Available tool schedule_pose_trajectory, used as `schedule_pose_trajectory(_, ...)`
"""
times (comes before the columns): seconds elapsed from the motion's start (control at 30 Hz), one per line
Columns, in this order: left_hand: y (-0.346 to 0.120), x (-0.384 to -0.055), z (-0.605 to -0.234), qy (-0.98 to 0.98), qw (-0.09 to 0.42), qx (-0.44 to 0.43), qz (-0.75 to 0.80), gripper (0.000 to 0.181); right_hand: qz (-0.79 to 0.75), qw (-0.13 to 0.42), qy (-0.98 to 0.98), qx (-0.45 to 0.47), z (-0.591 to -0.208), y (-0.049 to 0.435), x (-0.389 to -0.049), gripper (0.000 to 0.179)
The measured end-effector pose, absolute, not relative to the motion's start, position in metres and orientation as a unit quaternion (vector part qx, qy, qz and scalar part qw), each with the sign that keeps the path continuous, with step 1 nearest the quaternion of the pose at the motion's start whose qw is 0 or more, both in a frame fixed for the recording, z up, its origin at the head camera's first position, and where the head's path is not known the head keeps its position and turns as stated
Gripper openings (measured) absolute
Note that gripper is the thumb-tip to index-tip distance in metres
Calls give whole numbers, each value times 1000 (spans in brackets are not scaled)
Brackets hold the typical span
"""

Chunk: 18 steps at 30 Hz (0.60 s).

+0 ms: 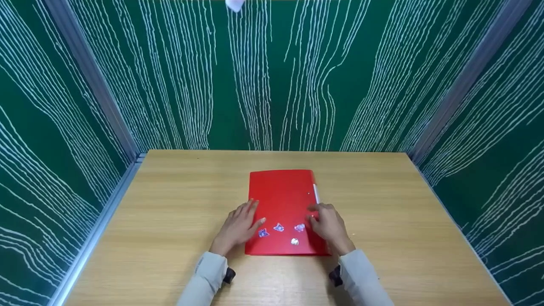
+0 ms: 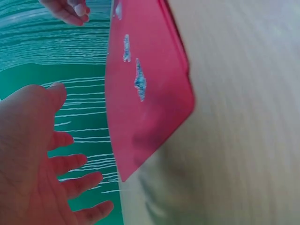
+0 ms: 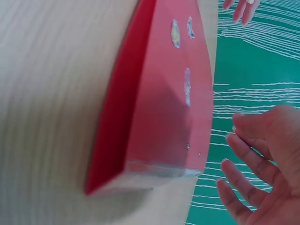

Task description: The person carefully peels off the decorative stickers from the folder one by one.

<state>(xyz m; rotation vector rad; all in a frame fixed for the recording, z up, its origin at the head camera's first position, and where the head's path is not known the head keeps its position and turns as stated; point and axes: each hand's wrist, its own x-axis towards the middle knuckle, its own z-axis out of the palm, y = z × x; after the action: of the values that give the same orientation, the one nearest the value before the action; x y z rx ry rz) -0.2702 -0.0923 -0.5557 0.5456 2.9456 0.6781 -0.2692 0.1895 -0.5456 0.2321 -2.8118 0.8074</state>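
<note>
A red folder (image 1: 280, 191) lies on the table, its cover slightly raised above its back along the near side in the right wrist view. Several small shiny stickers dot the lower half of the cover, among them a bluish one (image 1: 263, 233) and a round silvery one (image 1: 294, 242). My left hand (image 1: 238, 225) is over the folder's left edge, fingers extended and thumb apart. Above the right edge is my right hand (image 1: 329, 223), its fingers loosely bent and the thumb close to the index finger. Nothing shows between those fingers in the right wrist view (image 3: 262, 164).
The folder sits near the middle of a light wooden table (image 1: 182, 182). Green panels with white wavy lines (image 1: 250, 85) surround the table at the back and both sides, joined by grey metal posts (image 1: 93, 72). A pale object (image 1: 234, 5) shows at the top edge.
</note>
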Motion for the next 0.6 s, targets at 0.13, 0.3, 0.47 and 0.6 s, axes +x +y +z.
schedule_pose_trajectory(0.13,-92,-268,-562,959,44,173,221,77,273,72,-957,63,-550,186,-268,25)
schedule_pose_trajectory(0.3,-93,-265,-569,959,56,175,217,77,276,54,-958,48,-555,183,-265,27)
schedule_pose_trajectory(0.47,-93,-261,-576,960,65,178,204,78,272,58,-959,57,-559,179,-263,26)
schedule_pose_trajectory(0.6,-93,-258,-580,961,62,186,194,77,266,59,-960,66,-562,176,-262,26)
